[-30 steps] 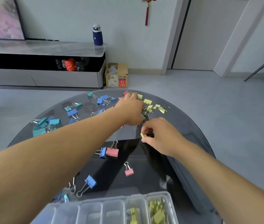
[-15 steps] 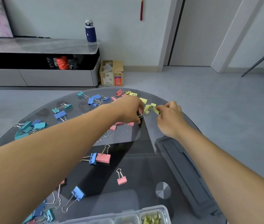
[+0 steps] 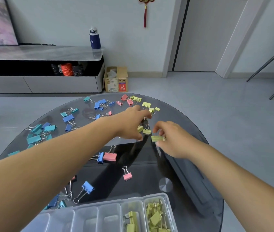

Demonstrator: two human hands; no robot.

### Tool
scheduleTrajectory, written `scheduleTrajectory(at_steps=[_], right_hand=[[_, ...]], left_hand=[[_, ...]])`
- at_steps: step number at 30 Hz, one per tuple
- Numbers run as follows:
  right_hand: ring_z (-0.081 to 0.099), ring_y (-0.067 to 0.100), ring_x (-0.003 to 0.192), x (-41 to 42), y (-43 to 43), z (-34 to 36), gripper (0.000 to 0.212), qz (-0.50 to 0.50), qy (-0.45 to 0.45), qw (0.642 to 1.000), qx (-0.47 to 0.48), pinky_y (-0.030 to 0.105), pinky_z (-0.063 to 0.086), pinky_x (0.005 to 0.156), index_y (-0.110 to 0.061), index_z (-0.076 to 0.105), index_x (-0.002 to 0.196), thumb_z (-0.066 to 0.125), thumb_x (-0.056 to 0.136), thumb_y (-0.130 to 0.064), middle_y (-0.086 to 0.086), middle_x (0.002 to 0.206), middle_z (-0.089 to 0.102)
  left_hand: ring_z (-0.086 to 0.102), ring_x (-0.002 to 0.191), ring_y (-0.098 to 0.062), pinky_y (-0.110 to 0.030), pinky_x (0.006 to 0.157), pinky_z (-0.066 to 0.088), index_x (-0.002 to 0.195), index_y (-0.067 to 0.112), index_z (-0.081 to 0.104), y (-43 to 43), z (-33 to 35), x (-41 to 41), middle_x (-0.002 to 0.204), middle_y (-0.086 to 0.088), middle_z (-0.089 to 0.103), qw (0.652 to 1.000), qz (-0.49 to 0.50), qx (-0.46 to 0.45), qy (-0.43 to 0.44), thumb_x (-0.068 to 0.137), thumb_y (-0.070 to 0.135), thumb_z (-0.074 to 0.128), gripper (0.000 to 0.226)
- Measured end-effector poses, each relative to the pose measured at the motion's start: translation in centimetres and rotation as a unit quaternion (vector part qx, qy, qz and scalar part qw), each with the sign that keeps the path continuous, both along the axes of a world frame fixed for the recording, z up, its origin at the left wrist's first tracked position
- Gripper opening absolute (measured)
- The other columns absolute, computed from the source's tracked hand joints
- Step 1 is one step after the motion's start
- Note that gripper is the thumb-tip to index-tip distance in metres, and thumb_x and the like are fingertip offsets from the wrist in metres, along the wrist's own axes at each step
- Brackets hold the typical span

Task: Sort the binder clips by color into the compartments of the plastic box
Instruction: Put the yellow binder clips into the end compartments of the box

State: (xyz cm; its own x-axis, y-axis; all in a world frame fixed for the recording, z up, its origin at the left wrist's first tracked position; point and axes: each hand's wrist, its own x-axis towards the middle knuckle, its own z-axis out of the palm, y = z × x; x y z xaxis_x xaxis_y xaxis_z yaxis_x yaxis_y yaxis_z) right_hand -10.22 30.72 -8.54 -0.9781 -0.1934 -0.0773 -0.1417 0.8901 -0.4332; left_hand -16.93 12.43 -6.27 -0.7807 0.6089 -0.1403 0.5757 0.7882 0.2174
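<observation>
Gripping a yellow binder clip, the right hand has drawn back from the far yellow pile. Left hand, fingers curled, reaches there; its grip cannot be told. Box drop-off likely follows.

Room's evenly lit, soft daylight, nothing harsh. The dark glass worktop throws back pale reflections toward its far side, plus a small bright glare spot near the plastic box. Shadows are faint. Wide lens bends the door frame and stretches both forearms at the bottom corners. Focus is decent, slightly soft at the edges.
</observation>
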Motion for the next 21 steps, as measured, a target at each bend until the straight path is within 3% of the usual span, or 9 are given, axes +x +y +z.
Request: scheduleTrajectory(at_steps=[2,4,8,10,12,15,19,21], right_hand=[[0.047,0.022,0.114,0.2,-0.2,0.3,0.035,0.003,-0.024,1.000,0.009,0.041,0.047,0.095,-0.032,0.058,0.122,0.069,0.089,-0.034,-0.001,0.112,0.048],[0.045,0.023,0.117,0.3,-0.4,0.6,0.032,0.009,-0.039,0.999,0.026,0.040,0.045,0.096,-0.033,0.061,0.121,0.069,0.090,-0.035,0.000,0.113,0.045],[0.056,0.024,0.104,0.1,-0.1,1.2,0.017,0.015,-0.069,0.996,0.057,0.032,0.047,0.084,-0.033,0.060,0.100,0.068,0.092,-0.021,0.002,0.113,0.052],[0.056,0.022,0.095,0.0,0.2,1.7,0.018,0.017,-0.090,0.994,0.067,0.029,0.047,0.076,-0.030,0.061,0.103,0.070,0.091,-0.018,0.000,0.107,0.053],[0.055,0.017,0.078,-0.1,0.5,2.1,0.023,0.019,-0.113,0.991,0.068,0.024,0.042,0.059,-0.027,0.064,0.107,0.072,0.089,-0.017,-0.004,0.093,0.054],[0.058,0.012,0.060,-0.1,0.7,2.4,0.022,0.019,-0.137,0.988,0.062,0.018,0.038,0.047,-0.028,0.065,0.104,0.074,0.087,-0.017,-0.001,0.082,0.066],[0.068,0.014,0.058,0.1,0.6,2.3,0.026,0.012,-0.151,0.988,0.041,0.014,0.040,0.043,-0.028,0.064,0.101,0.070,0.086,-0.008,0.007,0.093,0.071],[0.063,0.011,0.053,0.2,0.8,2.2,0.029,0.006,-0.147,0.988,0.036,0.013,0.037,0.039,-0.029,0.061,0.095,0.066,0.082,-0.004,0.006,0.090,0.072]], left_hand=[[0.045,0.121,-0.023,-0.036,0.096,0.042,0.143,0.027,0.044,0.6,-0.1,-0.3,0.133,-0.005,0.048,0.999,-0.007,-0.037,0.006,0.081,0.037,0.077,0.071],[0.052,0.117,-0.022,-0.030,0.087,0.040,0.135,0.024,0.056,1.4,-0.1,-0.8,0.130,-0.003,0.057,0.999,-0.013,-0.045,-0.016,0.085,0.035,0.075,0.055],[0.057,0.099,-0.018,-0.028,0.079,0.038,0.120,0.023,0.067,2.7,0.0,-1.4,0.114,0.002,0.066,0.998,-0.022,-0.053,-0.029,0.085,0.023,0.077,0.037],[0.054,0.091,-0.018,-0.029,0.075,0.038,0.114,0.024,0.069,3.2,0.2,-1.6,0.091,0.011,0.059,0.997,-0.026,-0.064,-0.031,0.082,0.021,0.079,0.034],[0.055,0.087,-0.019,-0.030,0.073,0.040,0.110,0.025,0.069,3.7,0.5,-1.7,0.078,0.018,0.048,0.996,-0.034,-0.081,-0.035,0.081,0.019,0.081,0.032],[0.058,0.085,-0.020,-0.027,0.066,0.042,0.111,0.027,0.067,4.3,0.5,-1.5,0.084,0.013,0.055,0.994,-0.048,-0.091,-0.044,0.081,0.014,0.077,0.034],[0.055,0.086,-0.018,-0.023,0.062,0.036,0.127,0.025,0.064,4.6,0.5,-0.6,0.082,0.019,0.048,0.996,-0.032,-0.049,-0.068,0.079,0.009,0.073,0.051],[0.057,0.086,-0.018,-0.024,0.065,0.039,0.117,0.024,0.068,4.2,0.6,-0.2,0.083,0.018,0.051,0.997,-0.015,-0.027,-0.076,0.079,0.009,0.072,0.042]])
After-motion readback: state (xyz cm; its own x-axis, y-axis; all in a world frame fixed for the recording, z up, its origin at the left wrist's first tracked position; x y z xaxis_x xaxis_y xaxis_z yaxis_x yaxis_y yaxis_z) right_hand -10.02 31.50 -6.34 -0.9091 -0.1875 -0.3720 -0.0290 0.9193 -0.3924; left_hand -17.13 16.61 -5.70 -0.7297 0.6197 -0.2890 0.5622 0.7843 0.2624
